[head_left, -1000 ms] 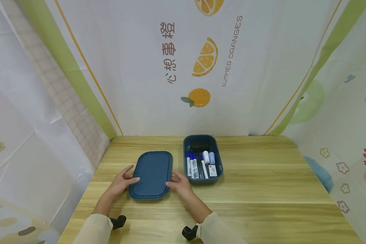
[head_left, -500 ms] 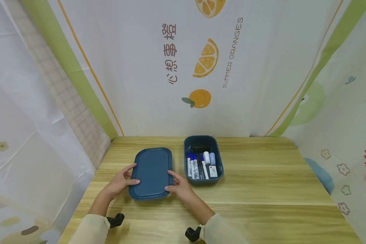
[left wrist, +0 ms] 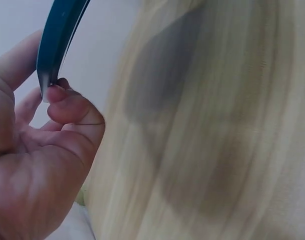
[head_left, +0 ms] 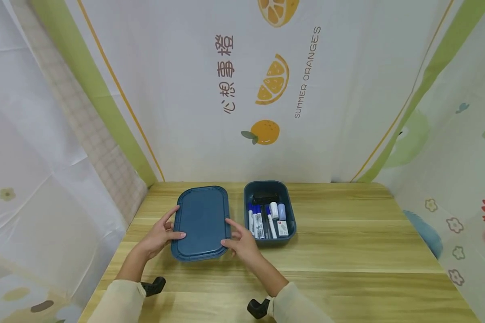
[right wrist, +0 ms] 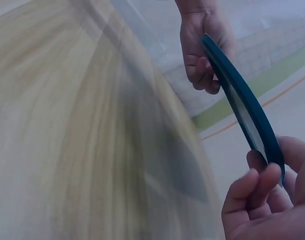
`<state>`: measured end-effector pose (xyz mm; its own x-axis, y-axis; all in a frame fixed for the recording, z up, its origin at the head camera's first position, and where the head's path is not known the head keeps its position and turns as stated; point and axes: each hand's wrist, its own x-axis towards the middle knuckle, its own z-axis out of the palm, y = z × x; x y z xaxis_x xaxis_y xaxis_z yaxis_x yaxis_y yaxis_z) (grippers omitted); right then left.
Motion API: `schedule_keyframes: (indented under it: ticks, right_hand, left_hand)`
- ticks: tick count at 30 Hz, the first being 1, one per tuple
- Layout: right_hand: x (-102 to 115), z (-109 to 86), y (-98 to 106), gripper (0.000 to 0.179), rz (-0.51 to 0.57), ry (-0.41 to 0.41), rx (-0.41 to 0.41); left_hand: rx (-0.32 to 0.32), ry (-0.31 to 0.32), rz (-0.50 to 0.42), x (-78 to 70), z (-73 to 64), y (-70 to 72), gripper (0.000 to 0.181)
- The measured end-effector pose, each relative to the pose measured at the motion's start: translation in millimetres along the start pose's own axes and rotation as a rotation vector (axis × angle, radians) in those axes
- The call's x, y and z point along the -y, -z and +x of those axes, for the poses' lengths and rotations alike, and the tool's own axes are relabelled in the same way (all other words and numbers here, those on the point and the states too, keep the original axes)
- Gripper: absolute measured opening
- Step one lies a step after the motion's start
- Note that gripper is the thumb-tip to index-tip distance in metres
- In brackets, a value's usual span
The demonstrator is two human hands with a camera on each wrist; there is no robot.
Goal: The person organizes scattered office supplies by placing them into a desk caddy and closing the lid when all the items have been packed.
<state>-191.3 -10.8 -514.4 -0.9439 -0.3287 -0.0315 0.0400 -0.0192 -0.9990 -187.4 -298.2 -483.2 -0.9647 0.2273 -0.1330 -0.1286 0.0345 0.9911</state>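
Note:
A dark blue rounded-rectangular lid (head_left: pixel 202 222) is held level-ish above the table between both hands. My left hand (head_left: pixel 158 237) pinches its left edge, thumb on top. On the opposite edge my right hand (head_left: pixel 242 242) grips it, thumb and index finger over the rim. Seen edge-on in the right wrist view, the lid (right wrist: pixel 245 105) is thin and raised off the wood. Just right of it stands an open blue box (head_left: pixel 293 224). Inside lie several blue-capped markers (head_left: pixel 260 224), a black item (head_left: pixel 265 197), two small white and lilac bottle-like items (head_left: pixel 273 210) and a small white box (head_left: pixel 282 228).
The wooden table (head_left: pixel 355 251) reaches back to a white curtain (head_left: pixel 178 112) with orange prints. More printed cloth hangs along the left and right sides. Black wrist mounts (head_left: pixel 153 286) sit at both sleeves.
Both hands have taken a firmer hold of the lid's edges. The lid has risen off the table and moved slightly away from the body. The box stays in place.

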Motion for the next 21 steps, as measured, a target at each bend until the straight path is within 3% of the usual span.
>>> schedule_keyframes:
  ticks: [3, 11, 21]
  right_hand:
    - [6, -0.7, 2, 0.063, -0.001, -0.014, 0.006]
    - [14, 2.2, 13, 0.061, 0.034, 0.016, 0.003]
    - [41, -12.8, 29, 0.059, 0.133, 0.026, -0.009]
  left_hand:
    - [0.021, 0.006, 0.029, -5.7, 1.7, 1.2, 0.102]
    - [-0.015, -0.02, 0.135, -17.2, 9.3, -1.5, 0.096]
    - [-0.073, -0.021, 0.188, -21.5, 24.4, -20.5, 0.094]
